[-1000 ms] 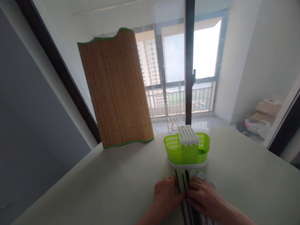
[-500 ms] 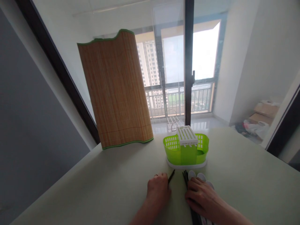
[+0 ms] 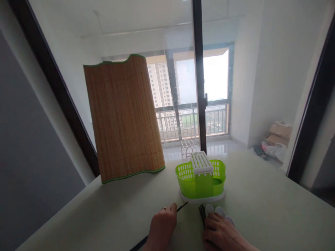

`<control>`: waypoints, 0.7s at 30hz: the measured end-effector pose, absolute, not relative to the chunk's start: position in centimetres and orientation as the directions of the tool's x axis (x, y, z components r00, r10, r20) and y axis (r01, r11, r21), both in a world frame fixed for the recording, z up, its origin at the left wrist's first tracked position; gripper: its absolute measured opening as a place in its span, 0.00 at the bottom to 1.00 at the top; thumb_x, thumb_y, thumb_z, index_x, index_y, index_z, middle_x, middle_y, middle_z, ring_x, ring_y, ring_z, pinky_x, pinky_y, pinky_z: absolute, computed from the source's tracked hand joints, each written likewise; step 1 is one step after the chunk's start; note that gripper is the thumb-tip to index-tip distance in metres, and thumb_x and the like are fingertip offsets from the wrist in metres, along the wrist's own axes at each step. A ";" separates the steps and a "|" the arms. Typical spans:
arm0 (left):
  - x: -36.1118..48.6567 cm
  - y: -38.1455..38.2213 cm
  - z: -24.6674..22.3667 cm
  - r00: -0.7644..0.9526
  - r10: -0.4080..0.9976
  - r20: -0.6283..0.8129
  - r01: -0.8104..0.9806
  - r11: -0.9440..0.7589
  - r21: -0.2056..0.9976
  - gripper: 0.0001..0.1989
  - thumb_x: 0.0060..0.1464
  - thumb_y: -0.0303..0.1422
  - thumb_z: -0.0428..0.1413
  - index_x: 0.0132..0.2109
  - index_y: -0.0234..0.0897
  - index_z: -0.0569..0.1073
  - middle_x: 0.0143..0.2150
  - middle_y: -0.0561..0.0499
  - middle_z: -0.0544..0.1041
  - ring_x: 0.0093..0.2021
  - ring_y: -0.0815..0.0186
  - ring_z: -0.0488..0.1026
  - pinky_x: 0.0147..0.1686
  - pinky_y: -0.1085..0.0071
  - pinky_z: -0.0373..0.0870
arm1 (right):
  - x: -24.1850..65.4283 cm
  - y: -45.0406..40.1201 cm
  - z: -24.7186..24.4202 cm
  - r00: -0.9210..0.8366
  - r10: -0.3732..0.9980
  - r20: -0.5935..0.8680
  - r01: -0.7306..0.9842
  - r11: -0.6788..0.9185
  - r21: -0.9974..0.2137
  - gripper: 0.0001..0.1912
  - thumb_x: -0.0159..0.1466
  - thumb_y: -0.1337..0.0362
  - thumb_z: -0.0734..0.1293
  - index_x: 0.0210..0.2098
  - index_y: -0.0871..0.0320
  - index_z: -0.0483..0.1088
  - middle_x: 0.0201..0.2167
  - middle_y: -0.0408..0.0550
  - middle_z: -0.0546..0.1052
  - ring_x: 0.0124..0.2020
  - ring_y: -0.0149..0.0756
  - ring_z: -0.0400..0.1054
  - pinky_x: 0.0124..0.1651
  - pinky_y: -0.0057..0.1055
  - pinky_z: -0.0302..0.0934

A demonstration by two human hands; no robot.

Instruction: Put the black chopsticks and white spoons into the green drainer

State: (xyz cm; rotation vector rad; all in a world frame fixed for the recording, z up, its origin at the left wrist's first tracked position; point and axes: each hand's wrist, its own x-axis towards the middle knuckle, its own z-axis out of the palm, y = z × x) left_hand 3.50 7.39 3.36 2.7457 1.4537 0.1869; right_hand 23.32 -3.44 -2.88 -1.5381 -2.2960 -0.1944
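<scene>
My left hand (image 3: 162,223) is closed round dark chopsticks (image 3: 182,206); their thin tips point up and right, and the thicker ends show behind the wrist. How many it holds I cannot tell. A bundle of black chopsticks (image 3: 201,213) lies on the table beside several white spoons (image 3: 220,211). Over these curls my right hand (image 3: 218,228), its fingers closed at the chopsticks and against the spoons, hiding most of their handles. Just beyond both hands stands a green basket (image 3: 187,188) with a white slotted top (image 3: 201,162) and a white base.
A bamboo mat (image 3: 123,122) with green edging stands curved on the pale table (image 3: 125,212), left of the basket. Behind the table is a glass partition with a dark frame (image 3: 200,87). Beyond it are a white rack (image 3: 188,146) and cardboard boxes (image 3: 280,134).
My left hand has moved left and down, away from the bundle, with the chopsticks now tilted flatter. The right hand stays at the bundle and spoons. The whole view has shifted.
</scene>
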 end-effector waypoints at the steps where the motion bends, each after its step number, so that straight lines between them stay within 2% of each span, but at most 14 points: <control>1: 3.2 7.5 3.9 0.586 0.793 0.166 0.791 -0.604 0.096 0.20 0.55 0.19 0.42 0.43 0.35 0.76 0.38 0.40 0.80 0.40 0.54 0.79 0.38 0.64 0.74 | 23.4 -3.2 -3.2 -0.342 0.855 0.390 0.913 0.401 -0.078 0.04 0.58 0.63 0.69 0.27 0.53 0.71 0.31 0.43 0.73 0.36 0.37 0.65 0.39 0.33 0.56; 3: 2.4 7.5 5.4 0.592 0.716 0.371 0.699 -0.685 0.207 0.16 0.57 0.25 0.46 0.45 0.38 0.76 0.38 0.45 0.81 0.38 0.59 0.79 0.39 0.68 0.74 | 23.6 -2.9 -3.8 -0.347 0.844 0.410 0.910 0.408 -0.070 0.05 0.57 0.63 0.70 0.26 0.53 0.71 0.29 0.42 0.73 0.34 0.37 0.65 0.37 0.32 0.56; 5: 1.5 7.0 7.4 0.486 0.681 0.548 0.571 -0.722 0.391 0.12 0.57 0.32 0.50 0.45 0.41 0.76 0.35 0.49 0.81 0.34 0.64 0.79 0.37 0.72 0.75 | 23.7 -2.6 -4.1 -0.344 0.839 0.422 0.909 0.410 -0.075 0.05 0.56 0.63 0.72 0.26 0.53 0.71 0.29 0.41 0.73 0.34 0.36 0.65 0.37 0.31 0.55; 6: 1.1 6.7 8.5 0.406 0.697 0.591 0.501 -0.710 0.495 0.11 0.56 0.36 0.52 0.44 0.41 0.76 0.33 0.51 0.81 0.31 0.66 0.78 0.33 0.74 0.75 | 23.7 -2.6 -4.1 -0.342 0.837 0.428 0.909 0.411 -0.076 0.06 0.56 0.63 0.72 0.26 0.53 0.71 0.28 0.41 0.73 0.33 0.36 0.65 0.36 0.31 0.55; 8: 0.7 5.7 10.5 0.263 0.774 0.576 0.342 -0.632 0.695 0.13 0.54 0.41 0.55 0.43 0.41 0.76 0.30 0.54 0.80 0.24 0.68 0.75 0.25 0.76 0.74 | 23.8 -2.6 -4.2 -0.344 0.833 0.434 0.907 0.414 -0.076 0.06 0.56 0.62 0.72 0.26 0.52 0.71 0.28 0.41 0.73 0.33 0.35 0.65 0.36 0.30 0.54; 10: 0.9 4.8 11.9 0.179 0.845 0.504 0.184 -0.532 0.827 0.14 0.52 0.43 0.57 0.42 0.39 0.75 0.28 0.55 0.79 0.19 0.71 0.72 0.18 0.77 0.71 | 23.8 -2.6 -4.3 -0.344 0.831 0.437 0.907 0.414 -0.073 0.05 0.57 0.62 0.71 0.26 0.52 0.71 0.28 0.41 0.73 0.34 0.36 0.65 0.36 0.31 0.54; 14: 2.4 3.5 11.5 0.166 0.877 0.451 0.030 -0.462 0.886 0.15 0.51 0.44 0.59 0.38 0.37 0.74 0.26 0.54 0.77 0.16 0.73 0.68 0.16 0.77 0.70 | 23.9 -2.4 -4.8 -0.344 0.805 0.483 0.896 0.435 -0.086 0.04 0.59 0.60 0.70 0.29 0.50 0.72 0.27 0.41 0.73 0.33 0.36 0.66 0.36 0.32 0.53; 21: 3.3 3.2 7.4 0.305 0.853 0.424 0.108 -0.474 0.874 0.19 0.52 0.51 0.56 0.35 0.39 0.75 0.26 0.53 0.77 0.20 0.70 0.71 0.19 0.77 0.72 | 24.0 -1.9 -5.3 -0.353 0.755 0.552 0.881 0.467 -0.076 0.08 0.63 0.54 0.66 0.37 0.49 0.72 0.26 0.41 0.73 0.31 0.36 0.67 0.37 0.34 0.53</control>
